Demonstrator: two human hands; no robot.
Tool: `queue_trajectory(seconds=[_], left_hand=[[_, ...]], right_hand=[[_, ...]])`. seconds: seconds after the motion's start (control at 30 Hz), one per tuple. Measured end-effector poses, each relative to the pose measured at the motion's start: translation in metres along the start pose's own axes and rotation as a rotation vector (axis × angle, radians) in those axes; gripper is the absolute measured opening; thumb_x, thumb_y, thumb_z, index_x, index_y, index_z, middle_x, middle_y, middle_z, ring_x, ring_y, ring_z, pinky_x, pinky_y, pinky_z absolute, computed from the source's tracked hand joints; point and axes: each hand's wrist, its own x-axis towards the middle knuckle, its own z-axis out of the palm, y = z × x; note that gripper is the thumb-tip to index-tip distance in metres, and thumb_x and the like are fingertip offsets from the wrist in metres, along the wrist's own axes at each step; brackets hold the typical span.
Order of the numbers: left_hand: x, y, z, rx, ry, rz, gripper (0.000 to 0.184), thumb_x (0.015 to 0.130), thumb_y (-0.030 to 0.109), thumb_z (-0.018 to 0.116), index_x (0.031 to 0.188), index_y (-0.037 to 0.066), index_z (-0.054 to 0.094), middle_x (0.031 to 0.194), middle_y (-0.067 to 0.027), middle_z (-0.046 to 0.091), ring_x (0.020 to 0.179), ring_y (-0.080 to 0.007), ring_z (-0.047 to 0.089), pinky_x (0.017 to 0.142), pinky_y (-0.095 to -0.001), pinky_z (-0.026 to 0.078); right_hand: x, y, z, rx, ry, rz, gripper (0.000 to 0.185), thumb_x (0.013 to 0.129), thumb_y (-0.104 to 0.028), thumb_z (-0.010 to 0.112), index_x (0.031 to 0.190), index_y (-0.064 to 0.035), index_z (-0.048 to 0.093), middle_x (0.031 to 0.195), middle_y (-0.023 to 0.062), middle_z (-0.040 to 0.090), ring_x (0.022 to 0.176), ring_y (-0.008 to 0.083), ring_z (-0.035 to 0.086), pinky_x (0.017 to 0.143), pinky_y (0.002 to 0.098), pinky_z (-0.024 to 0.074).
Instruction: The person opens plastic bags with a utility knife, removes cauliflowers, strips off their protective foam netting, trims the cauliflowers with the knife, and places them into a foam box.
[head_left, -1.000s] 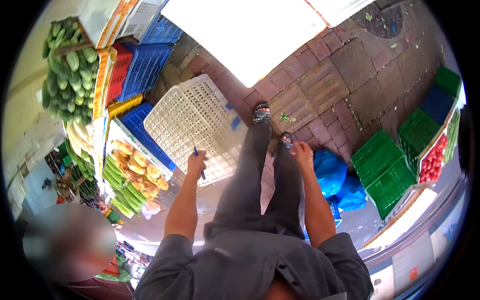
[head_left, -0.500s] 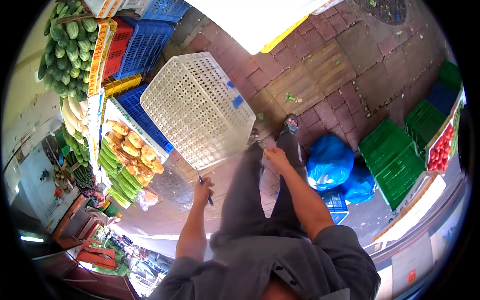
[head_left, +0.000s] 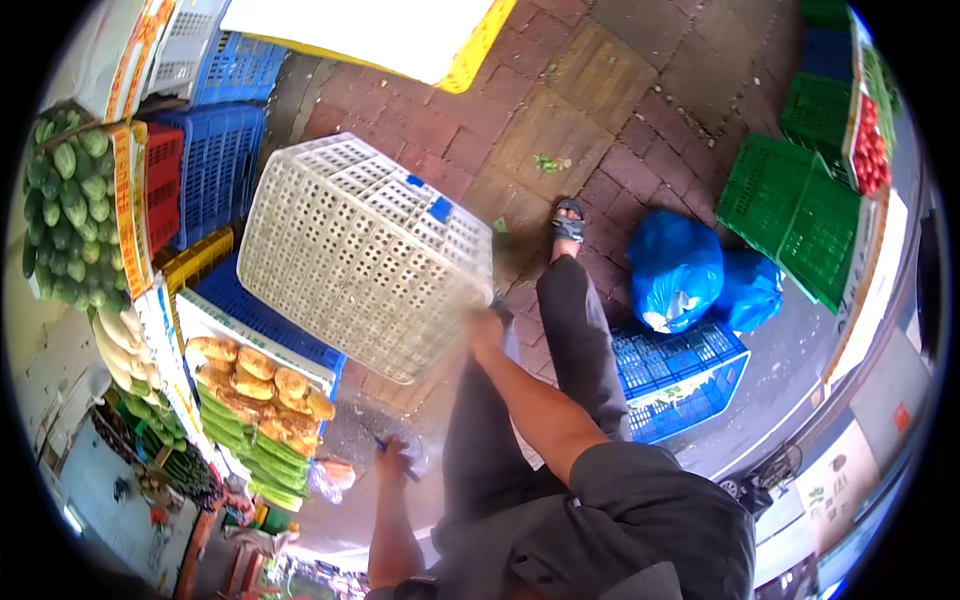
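A slim dark pen is gripped in my left hand, fingers closed round it, low and beside the vegetable stall. My right hand is at the near right corner of a large white perforated plastic crate. It seems to touch the crate, but motion blur hides its fingers. The crate stands tilted in view in front of my legs, with blue patches on one slatted side. My sandalled foot is on the paving to its right.
Cucumbers, brown root vegetables and long green vegetables fill the left stall. Blue bags and a blue crate stand on the right, near green crates. A white-topped yellow crate is ahead.
My right hand has moved left to the white crate's corner. The view has turned and shifted, and one leg has stepped apart from the other. My left hand still holds the pen.
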Motion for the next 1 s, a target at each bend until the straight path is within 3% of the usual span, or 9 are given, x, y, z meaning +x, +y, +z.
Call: queue_trajectory(seconds=[0.23,0.37,0.43,0.6,0.77,0.87,0.93,0.97,1.0], left_hand=[[0.001,0.030,-0.007,-0.027,0.030,0.167,0.037,0.097,0.026,0.063,0.124,0.002,0.053,0.084,-0.0133,0.068,0.047,-0.0176,0.055,0.044,-0.0299,0.045],[-0.014,0.042,0.004,-0.049,0.014,0.192,0.032,0.098,0.025,0.062,0.119,0.002,0.055,0.081,-0.0121,0.067,0.047,-0.0182,0.055,0.043,-0.0314,0.044],[-0.024,0.046,0.013,-0.033,0.027,0.188,0.035,0.098,0.025,0.060,0.123,0.001,0.055,0.086,-0.0132,0.068,0.051,-0.0170,0.056,0.046,-0.0317,0.045],[-0.029,0.041,0.034,-0.046,0.036,0.176,0.031,0.097,0.024,0.062,0.118,0.002,0.055,0.083,-0.0134,0.067,0.047,-0.0192,0.055,0.043,-0.0319,0.044],[-0.046,0.032,0.049,-0.041,0.019,0.163,0.032,0.097,0.026,0.062,0.118,0.003,0.056,0.084,-0.0138,0.068,0.046,-0.0182,0.054,0.043,-0.0311,0.044],[-0.046,0.020,0.052,-0.059,-0.003,0.153,0.031,0.097,0.027,0.061,0.119,0.006,0.055,0.084,-0.0132,0.068,0.045,-0.0181,0.053,0.042,-0.0313,0.044],[-0.052,0.029,0.063,-0.044,0.023,0.107,0.030,0.097,0.026,0.061,0.119,0.006,0.054,0.084,-0.0129,0.068,0.044,-0.0179,0.052,0.041,-0.0313,0.044],[-0.057,0.030,0.066,-0.025,0.033,0.074,0.030,0.098,0.026,0.061,0.119,0.006,0.054,0.084,-0.0127,0.068,0.044,-0.0178,0.051,0.041,-0.0313,0.044],[-0.063,0.036,0.068,0.008,0.033,0.110,0.029,0.098,0.026,0.061,0.118,0.006,0.054,0.084,-0.0126,0.068,0.044,-0.0178,0.051,0.041,-0.0312,0.044]], right_hand=[[0.063,-0.031,-0.051,-0.080,0.275,-0.158,0.045,0.089,-0.042,0.069,0.085,0.0016,0.063,0.078,0.0255,0.066,0.077,0.0427,0.068,0.070,0.0515,0.0510],[0.118,-0.074,-0.126,-0.169,0.373,-0.226,0.046,0.088,-0.042,0.069,0.083,0.0036,0.065,0.079,0.0270,0.068,0.078,0.0442,0.068,0.073,0.0506,0.0524],[0.120,-0.118,-0.183,-0.140,0.336,-0.271,0.047,0.091,-0.045,0.063,0.093,0.0017,0.069,0.088,0.0269,0.071,0.085,0.0457,0.070,0.076,0.0514,0.0550],[0.190,-0.167,-0.299,-0.250,0.454,-0.277,0.046,0.088,-0.046,0.064,0.096,-0.0016,0.068,0.091,0.0250,0.071,0.090,0.0435,0.069,0.083,0.0511,0.0527],[0.263,-0.204,-0.427,-0.349,0.497,-0.465,0.040,0.089,-0.044,0.066,0.094,-0.0052,0.072,0.093,0.0225,0.072,0.091,0.0422,0.069,0.082,0.0486,0.0531],[0.294,-0.253,-0.492,-0.400,0.533,-0.383,0.044,0.088,-0.045,0.067,0.099,-0.0030,0.072,0.098,0.0223,0.072,0.096,0.0400,0.068,0.085,0.0472,0.0533],[0.327,-0.285,-0.525,-0.456,0.648,-0.459,0.043,0.088,-0.044,0.065,0.098,-0.0032,0.072,0.104,0.0214,0.071,0.102,0.0418,0.066,0.088,0.0497,0.0514],[0.347,-0.297,-0.544,-0.389,0.614,-0.518,0.045,0.088,-0.044,0.069,0.108,-0.0045,0.069,0.104,0.0220,0.070,0.097,0.0399,0.067,0.084,0.0493,0.0513],[0.334,-0.316,-0.558,-0.503,0.669,-0.747,0.044,0.089,-0.044,0.069,0.106,-0.0032,0.068,0.101,0.0217,0.070,0.095,0.0407,0.066,0.083,0.0487,0.0509]])
